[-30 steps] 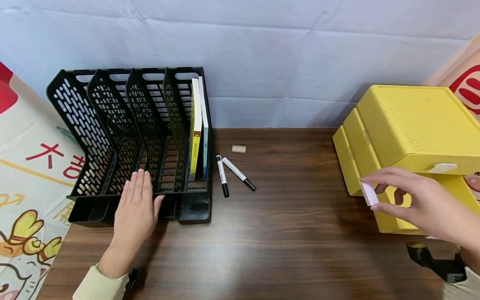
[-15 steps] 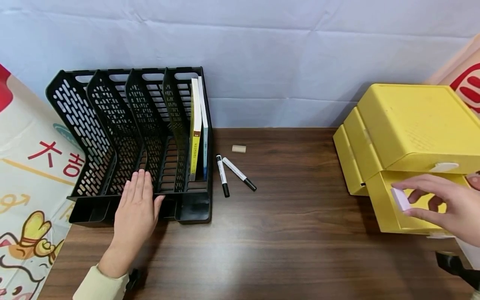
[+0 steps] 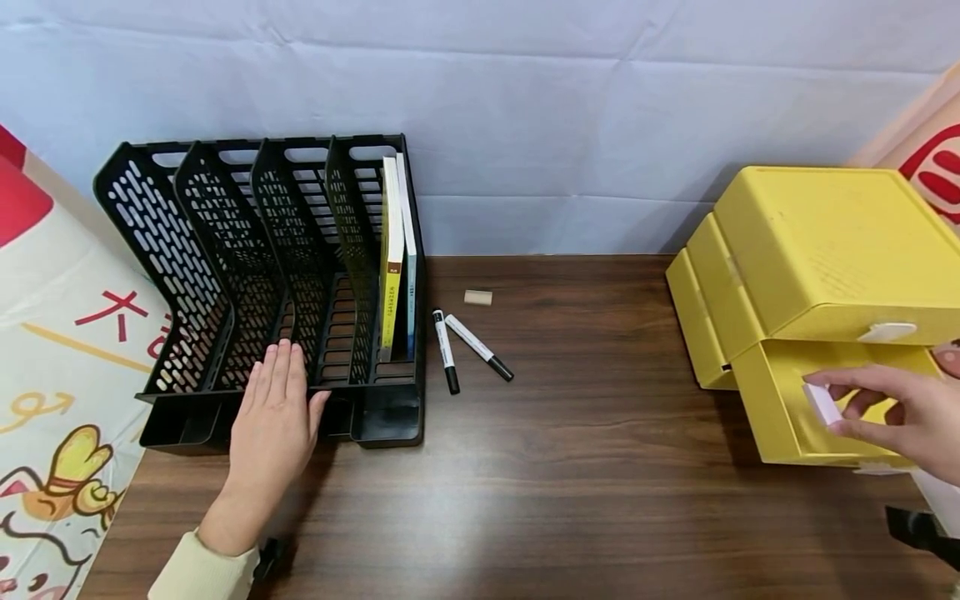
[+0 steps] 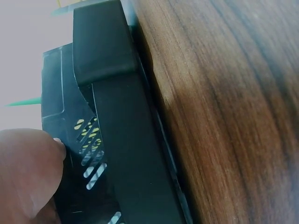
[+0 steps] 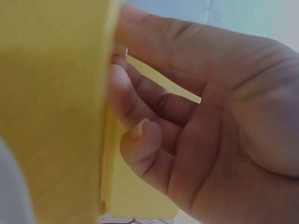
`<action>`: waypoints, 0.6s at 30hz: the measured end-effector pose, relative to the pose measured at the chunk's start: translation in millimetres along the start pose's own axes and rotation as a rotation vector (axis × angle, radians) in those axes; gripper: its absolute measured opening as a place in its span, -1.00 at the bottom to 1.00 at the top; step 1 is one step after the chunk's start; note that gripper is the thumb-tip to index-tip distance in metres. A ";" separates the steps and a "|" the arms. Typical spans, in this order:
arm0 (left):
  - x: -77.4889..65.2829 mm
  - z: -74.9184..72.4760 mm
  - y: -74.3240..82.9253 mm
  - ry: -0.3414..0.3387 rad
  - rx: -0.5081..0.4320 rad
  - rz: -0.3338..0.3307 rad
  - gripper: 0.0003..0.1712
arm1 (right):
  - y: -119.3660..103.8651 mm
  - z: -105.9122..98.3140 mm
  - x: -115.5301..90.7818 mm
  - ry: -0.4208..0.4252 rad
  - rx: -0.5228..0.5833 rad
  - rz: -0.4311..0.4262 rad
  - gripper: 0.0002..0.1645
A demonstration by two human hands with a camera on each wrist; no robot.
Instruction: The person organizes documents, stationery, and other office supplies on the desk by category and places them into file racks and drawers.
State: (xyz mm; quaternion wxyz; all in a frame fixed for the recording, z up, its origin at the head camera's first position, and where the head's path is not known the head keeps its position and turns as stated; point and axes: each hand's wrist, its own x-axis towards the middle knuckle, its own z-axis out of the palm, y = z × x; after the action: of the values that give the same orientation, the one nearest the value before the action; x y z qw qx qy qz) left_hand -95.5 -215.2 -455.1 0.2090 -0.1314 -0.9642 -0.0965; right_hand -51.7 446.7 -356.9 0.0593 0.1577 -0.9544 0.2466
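My right hand (image 3: pixel 907 412) pinches a small pale lilac block (image 3: pixel 822 404) between thumb and fingertips. It is over the pulled-out middle drawer (image 3: pixel 783 446) of the yellow drawer unit (image 3: pixel 862 242). The right wrist view shows the curled fingers behind a yellow drawer wall (image 5: pixel 56 112), where the block is hidden. Palm down with straight fingers, my left hand (image 3: pixel 272 417) rests on the front edge of the black file rack (image 3: pixel 393 417). In the left wrist view part of that hand (image 4: pixel 28 172) lies against the black plastic.
A yellow book (image 3: pixel 390 275) and a thin blue-and-white book (image 3: pixel 409 275) stand in the rack's rightmost slot. Two markers (image 3: pixel 446 354) (image 3: pixel 478 347) and a small beige cylinder (image 3: pixel 477 297) lie on the wooden table (image 3: pixel 585 467). A white cloth hangs behind.
My right hand has moved right with the lilac block, from the drawer's left side to over its inside. My left hand has stayed on the rack.
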 end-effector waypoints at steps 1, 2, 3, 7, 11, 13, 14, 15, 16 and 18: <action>0.3 0.3 -0.1 0.003 0.001 0.002 -0.25 | 2.0 0.8 -0.5 -0.018 0.006 0.020 -0.12; 0.4 0.3 0.0 0.005 0.002 0.003 -0.24 | 3.7 1.7 -0.8 -0.031 0.018 0.036 -0.11; 0.5 0.2 0.1 0.006 0.004 0.003 -0.22 | 5.0 2.5 -1.0 -0.051 0.028 0.053 -0.09; 0.8 0.7 -0.2 0.016 0.004 0.004 -0.19 | 11.0 4.0 -0.6 -0.137 0.005 0.087 -0.12; 0.9 1.8 -0.6 0.030 0.006 0.010 -0.13 | 18.0 5.1 -0.4 -0.228 -0.102 0.108 -0.37; 0.9 2.2 -0.6 0.030 0.009 0.012 -0.09 | 19.9 5.8 0.3 -0.271 -0.130 0.143 -0.44; 0.9 2.2 -0.6 0.029 0.010 0.012 -0.11 | 19.8 6.0 1.2 -0.292 -0.141 0.162 -0.45; 1.0 2.3 -0.7 0.027 0.010 0.011 -0.15 | 19.8 5.9 2.4 -0.313 -0.143 0.181 -0.46; 1.0 2.3 -0.7 0.024 0.010 0.009 -0.19 | 19.5 5.7 3.8 -0.337 -0.141 0.202 -0.46; 0.8 2.6 -0.8 0.023 0.010 0.006 -0.27 | 18.8 4.8 7.1 -0.401 -0.132 0.248 -0.46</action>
State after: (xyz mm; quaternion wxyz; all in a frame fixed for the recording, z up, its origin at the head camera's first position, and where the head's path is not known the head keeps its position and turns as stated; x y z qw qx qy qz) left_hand -97.4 -215.2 -457.1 0.2209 -0.1320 -0.9619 -0.0924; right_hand -64.7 458.0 -368.2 -0.1519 0.0808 -0.9731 0.1530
